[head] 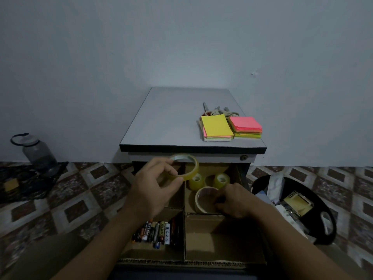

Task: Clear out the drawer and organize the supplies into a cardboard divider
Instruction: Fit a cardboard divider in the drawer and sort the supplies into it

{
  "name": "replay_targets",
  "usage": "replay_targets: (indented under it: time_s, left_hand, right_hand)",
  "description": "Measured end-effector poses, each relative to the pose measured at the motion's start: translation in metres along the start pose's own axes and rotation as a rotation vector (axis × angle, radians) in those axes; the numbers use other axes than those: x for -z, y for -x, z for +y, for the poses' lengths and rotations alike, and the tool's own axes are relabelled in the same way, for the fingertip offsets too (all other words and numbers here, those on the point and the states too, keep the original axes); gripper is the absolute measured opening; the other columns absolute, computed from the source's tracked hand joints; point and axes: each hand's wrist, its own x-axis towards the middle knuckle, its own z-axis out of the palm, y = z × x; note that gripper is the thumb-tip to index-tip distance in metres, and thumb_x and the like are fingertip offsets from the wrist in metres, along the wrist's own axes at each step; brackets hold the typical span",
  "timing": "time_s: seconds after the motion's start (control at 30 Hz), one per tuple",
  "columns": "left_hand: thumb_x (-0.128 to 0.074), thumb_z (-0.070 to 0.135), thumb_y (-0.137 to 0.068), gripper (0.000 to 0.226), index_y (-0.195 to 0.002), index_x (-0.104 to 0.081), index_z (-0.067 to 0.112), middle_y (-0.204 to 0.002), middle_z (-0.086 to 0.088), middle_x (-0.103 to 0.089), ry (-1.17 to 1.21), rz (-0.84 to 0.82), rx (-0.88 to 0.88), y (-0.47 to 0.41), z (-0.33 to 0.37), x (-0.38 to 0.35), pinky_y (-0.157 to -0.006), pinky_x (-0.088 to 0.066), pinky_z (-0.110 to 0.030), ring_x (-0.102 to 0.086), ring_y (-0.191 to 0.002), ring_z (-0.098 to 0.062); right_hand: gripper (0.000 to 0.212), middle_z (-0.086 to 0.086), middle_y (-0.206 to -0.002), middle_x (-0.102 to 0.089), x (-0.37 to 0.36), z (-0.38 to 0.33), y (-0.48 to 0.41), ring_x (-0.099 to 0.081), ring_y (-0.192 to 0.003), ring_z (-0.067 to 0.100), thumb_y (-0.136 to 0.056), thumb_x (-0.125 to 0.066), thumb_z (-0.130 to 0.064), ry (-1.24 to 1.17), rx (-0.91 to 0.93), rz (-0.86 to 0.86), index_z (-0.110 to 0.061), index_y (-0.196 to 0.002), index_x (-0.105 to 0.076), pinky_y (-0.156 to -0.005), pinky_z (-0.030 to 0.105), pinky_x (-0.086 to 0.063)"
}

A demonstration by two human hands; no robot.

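Note:
A cardboard divider fills the open drawer below the small cabinet. My left hand pinches a thin yellowish tape roll above the divider's far middle. My right hand grips a wide beige tape roll standing in the far right compartment. Two small yellow tape rolls sit behind it in that compartment. Several batteries lie in the near left compartment. The near right compartment holds nothing that I can see.
On the cabinet top lie scissors, clips and two stacks of sticky notes. A dark water bottle stands on the floor at left. A black tray of loose items sits at right.

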Motion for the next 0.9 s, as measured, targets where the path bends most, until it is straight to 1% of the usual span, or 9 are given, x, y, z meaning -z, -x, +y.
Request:
replay_targets:
  time_s: [0.17,0.27,0.37,0.43,0.47,0.53,0.63,0.8,0.9]
  left_hand:
    - [-0.075,0.038,-0.082,0.012,-0.089,-0.069,0.03,-0.119,0.021,-0.055,-0.056,-0.171,0.033,0.002,0.0,-0.028,-0.088,-0.037,-0.012,-0.048,-0.113,0.009]
    - [-0.073,0.043,-0.084,0.018,-0.093,-0.072,0.028,-0.119,0.02,-0.053,-0.13,-0.34,0.044,-0.005,0.001,-0.046,-0.091,-0.042,-0.022,-0.048,-0.112,0.004]
    - [-0.074,0.042,-0.085,0.02,-0.094,-0.073,0.024,-0.117,0.017,-0.053,-0.185,-0.486,0.046,-0.013,-0.001,-0.065,-0.091,-0.042,-0.024,-0.049,-0.113,-0.002]
    - [-0.074,0.041,-0.085,0.017,-0.091,-0.07,0.026,-0.115,0.014,-0.053,-0.223,-0.547,0.044,-0.017,-0.005,-0.074,-0.101,-0.04,-0.03,-0.048,-0.116,-0.008]
    - [-0.074,0.042,-0.085,0.015,-0.09,-0.069,0.027,-0.114,0.013,-0.054,-0.251,-0.566,0.033,-0.019,-0.006,-0.078,-0.11,-0.034,-0.034,-0.047,-0.117,-0.009]
    - [-0.072,0.042,-0.086,0.015,-0.087,-0.067,0.029,-0.113,0.012,-0.056,-0.29,-0.579,0.012,-0.022,-0.006,-0.084,-0.123,-0.01,-0.04,-0.047,-0.119,-0.008]
    - [-0.072,0.045,-0.084,0.017,-0.087,-0.07,0.029,-0.113,0.015,-0.056,-0.299,-0.614,-0.004,-0.023,-0.006,-0.089,-0.122,0.012,-0.04,-0.046,-0.122,-0.003]
    - [-0.075,0.048,-0.08,0.014,-0.081,-0.064,0.04,-0.114,0.017,-0.05,-0.358,-0.69,-0.035,-0.025,-0.009,-0.09,-0.119,0.019,-0.039,-0.044,-0.122,0.0]
    - [-0.076,0.046,-0.08,0.015,-0.085,-0.07,0.033,-0.115,0.015,-0.05,-0.382,-0.712,-0.045,-0.027,-0.011,-0.09,-0.118,0.02,-0.039,-0.043,-0.121,0.0]
  right_hand:
    - [0.015,-0.006,-0.093,-0.069,0.016,0.009,0.013,-0.064,-0.08,0.006,-0.096,-0.057,-0.027,-0.332,-0.079,0.379,-0.022,-0.101,-0.07,-0.069,0.021,-0.052]
    - [0.013,-0.008,-0.091,-0.069,0.029,0.018,0.024,-0.065,-0.081,0.009,-0.096,-0.058,-0.021,-0.556,-0.148,0.551,-0.023,-0.098,-0.07,-0.07,0.028,-0.055]
    - [0.012,-0.004,-0.09,-0.07,0.033,0.023,0.032,-0.067,-0.079,0.013,-0.096,-0.058,-0.018,-0.766,-0.195,0.586,-0.022,-0.1,-0.069,-0.071,0.034,-0.059]
    - [0.012,-0.002,-0.089,-0.071,0.033,0.024,0.034,-0.068,-0.077,0.015,-0.096,-0.059,-0.018,-0.784,-0.197,0.595,-0.022,-0.101,-0.069,-0.071,0.036,-0.06]
    - [0.012,-0.002,-0.088,-0.071,0.033,0.025,0.035,-0.068,-0.076,0.016,-0.096,-0.059,-0.017,-0.792,-0.196,0.597,-0.022,-0.101,-0.069,-0.07,0.035,-0.06]
    - [0.012,-0.002,-0.086,-0.071,0.033,0.025,0.036,-0.067,-0.075,0.016,-0.096,-0.059,-0.017,-0.811,-0.193,0.605,-0.022,-0.099,-0.069,-0.068,0.033,-0.059]
    - [0.011,-0.003,-0.085,-0.071,0.035,0.027,0.036,-0.067,-0.074,0.015,-0.096,-0.059,-0.019,-0.817,-0.189,0.618,-0.021,-0.098,-0.07,-0.068,0.033,-0.059]
    - [0.011,-0.004,-0.085,-0.071,0.033,0.03,0.032,-0.067,-0.077,0.013,-0.095,-0.06,-0.021,-0.78,-0.185,0.586,-0.024,-0.096,-0.071,-0.069,0.033,-0.058]
    - [0.011,-0.005,-0.085,-0.071,0.032,0.029,0.031,-0.067,-0.075,0.014,-0.095,-0.059,-0.021,-0.74,-0.186,0.567,-0.024,-0.096,-0.07,-0.066,0.033,-0.058]
